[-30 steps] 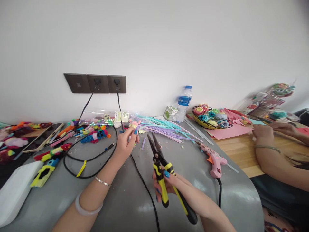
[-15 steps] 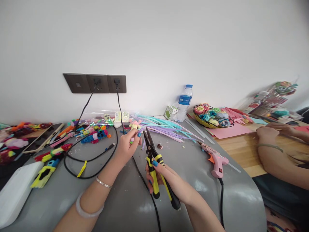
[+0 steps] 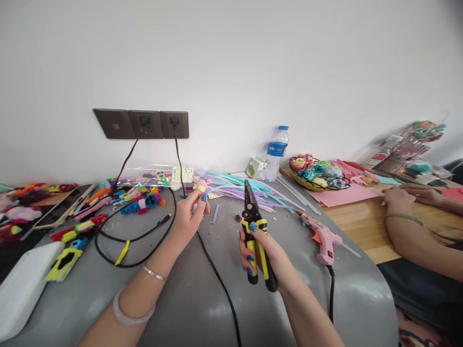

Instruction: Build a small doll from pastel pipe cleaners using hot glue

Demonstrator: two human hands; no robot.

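Left hand pinches a small pastel craft piece above the grey table, lifted for reach | right hand clenches yellow-handled pliers, jaws closed, upright, near the pipe cleaners.

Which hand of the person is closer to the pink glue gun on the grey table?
Right. The right hand, holding the pliers, is just left of the glue gun. The left hand is much farther left, holding a small pastel piece.

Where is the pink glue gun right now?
In the head view, the pink glue gun lies on the grey table, right of the right hand holding the pliers.
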